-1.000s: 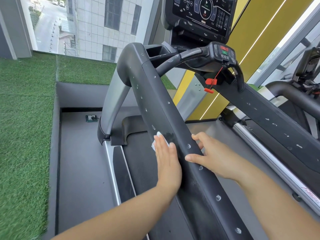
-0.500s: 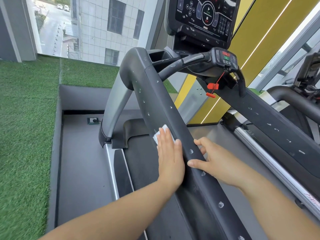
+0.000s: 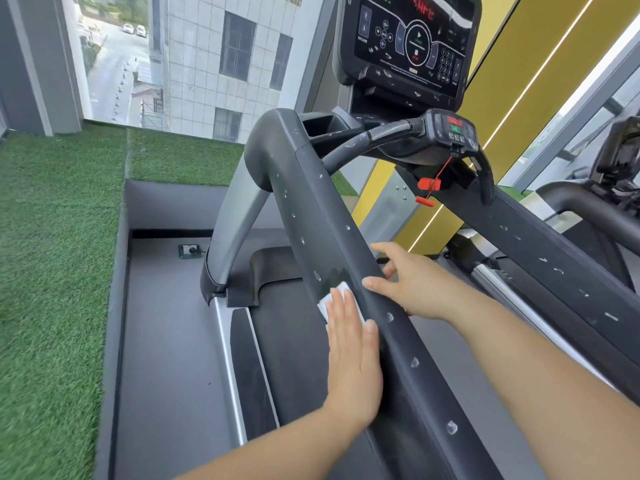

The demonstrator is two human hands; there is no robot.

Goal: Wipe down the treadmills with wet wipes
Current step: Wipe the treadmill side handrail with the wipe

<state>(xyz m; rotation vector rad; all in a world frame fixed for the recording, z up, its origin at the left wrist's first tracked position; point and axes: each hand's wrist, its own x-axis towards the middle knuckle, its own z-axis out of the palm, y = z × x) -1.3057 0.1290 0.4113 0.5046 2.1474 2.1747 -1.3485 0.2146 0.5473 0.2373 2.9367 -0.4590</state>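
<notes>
White and thin, folded damp wipe [image 3: 337, 301] pinned flat against outer face of long black plastic side rail [image 3: 349, 271] of treadmill, roughly halfway down rail from its curved top. Left hand [image 3: 353, 355] spread open, palm and straight fingers pressing wipe onto rail, not clenched round anything; only top corner of wipe peeking past fingertips. Right hand [image 3: 415, 285] on far side of same rail, just above wipe, fingers loosely curled over top edge, steadying rather than gripping hard.

Soft, light, limp sheet: likely to bunch or slip out unless kept under a flat palm with even pressure; best held across its middle, not pinched at a corner. Rail stiff, smooth, fixed, dotted with pale droplets or beads, so probably slick when wet. Darker damp patch just above wipe.

Most of wipe hidden beneath left hand, so size and folding unclear. Right thumb hidden behind rail. Lower end of rail cut off at bottom edge. Black console screen [image 3: 408, 39] above rail cropped at top, red lettering unreadable. Red safety clip [image 3: 428, 184] hanging beside rail's top. Second treadmill [image 3: 609, 202] beyond, mostly out of view.
</notes>
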